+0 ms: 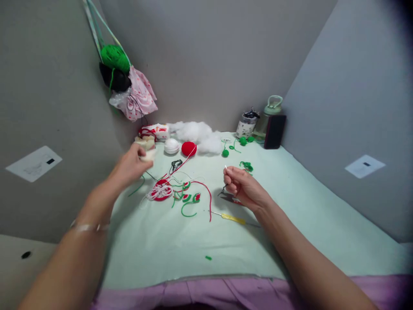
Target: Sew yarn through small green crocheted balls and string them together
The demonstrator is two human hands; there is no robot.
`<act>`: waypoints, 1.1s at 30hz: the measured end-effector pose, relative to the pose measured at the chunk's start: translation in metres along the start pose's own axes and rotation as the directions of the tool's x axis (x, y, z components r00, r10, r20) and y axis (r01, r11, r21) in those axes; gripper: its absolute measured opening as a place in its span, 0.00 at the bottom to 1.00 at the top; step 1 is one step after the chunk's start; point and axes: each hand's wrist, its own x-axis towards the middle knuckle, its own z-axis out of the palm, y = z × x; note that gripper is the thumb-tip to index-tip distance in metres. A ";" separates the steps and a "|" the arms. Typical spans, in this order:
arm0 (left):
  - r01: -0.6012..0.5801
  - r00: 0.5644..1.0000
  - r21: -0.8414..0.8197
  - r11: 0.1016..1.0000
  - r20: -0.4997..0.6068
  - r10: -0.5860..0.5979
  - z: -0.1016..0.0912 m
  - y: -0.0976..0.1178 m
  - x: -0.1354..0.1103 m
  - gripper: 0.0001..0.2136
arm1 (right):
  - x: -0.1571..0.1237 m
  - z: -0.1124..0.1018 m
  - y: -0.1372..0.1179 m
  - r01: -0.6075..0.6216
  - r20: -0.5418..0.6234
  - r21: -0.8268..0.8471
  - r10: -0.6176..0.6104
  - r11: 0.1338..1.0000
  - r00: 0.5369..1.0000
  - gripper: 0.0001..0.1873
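My left hand is raised over the left side of the table, smeared by motion. Its fingers are closed around a pale cream thing, whose kind I cannot make out. My right hand is closed in a pinch, and a small white tip pokes out above the fingers. Dark thread hangs beside it. Under that hand lie partly hidden scissors. Nearer me rests a yellow-handled crochet hook. Between the hands are small red-and-green crocheted pieces and a red disc wound with white yarn.
White stuffing, a white yarn ball and a red ball sit at the back. A bottle, a pot and a dark phone-like slab stand back right. Bags hang on the left wall.
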 end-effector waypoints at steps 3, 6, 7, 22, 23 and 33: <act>0.069 0.985 -0.015 0.997 -0.155 -0.071 0.004 -0.014 0.082 0.15 | 0.000 0.000 0.000 -0.001 0.000 0.000 0.001 1.000 1.000 0.19; 0.161 0.957 -0.070 0.985 -0.232 -0.173 0.012 -0.030 0.127 0.19 | -0.002 -0.001 -0.003 -0.009 -0.001 0.008 0.009 1.000 1.000 0.19; 0.139 0.964 -0.080 0.987 -0.218 -0.153 0.014 -0.032 0.132 0.18 | -0.002 -0.001 -0.004 -0.007 0.002 0.014 0.007 1.000 1.000 0.19; 0.164 0.862 -0.726 0.668 0.435 0.261 0.098 0.100 -0.053 0.15 | -0.006 -0.002 -0.011 0.116 0.033 0.081 -0.119 0.990 0.992 0.17; 0.170 0.871 -0.745 0.645 0.419 0.254 0.101 0.100 -0.059 0.14 | -0.006 -0.001 -0.011 0.118 0.035 0.072 -0.121 0.990 0.992 0.17; 0.257 0.857 -0.788 0.559 0.453 0.245 0.125 0.094 -0.075 0.15 | -0.006 0.003 -0.007 0.122 0.026 0.013 -0.123 0.992 0.992 0.19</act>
